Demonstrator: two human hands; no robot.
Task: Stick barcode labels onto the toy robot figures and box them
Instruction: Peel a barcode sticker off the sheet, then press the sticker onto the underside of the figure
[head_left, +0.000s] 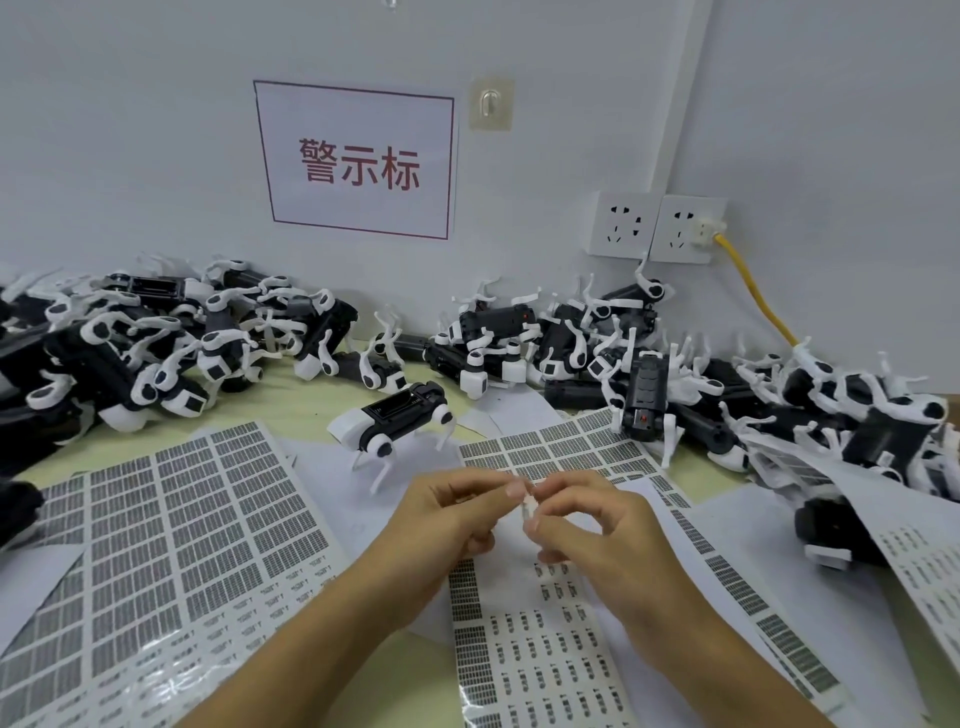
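Observation:
My left hand (452, 514) and my right hand (587, 525) meet above the label sheets, and both pinch one small white barcode label (528, 505) between thumb and fingertips. A black-and-white toy robot dog (395, 421) stands upright just beyond my hands. Under my hands lies a partly peeled barcode sheet (524, 649). A fuller barcode sheet (171, 545) lies to the left, and another sheet (550, 447) beyond my hands.
Heaps of toy robot dogs fill the back left (156, 343), the back middle (545, 332) and the right (831, 405). A yellow cable (753, 291) runs from a wall socket (685, 228). A red-lettered sign (358, 161) hangs on the wall.

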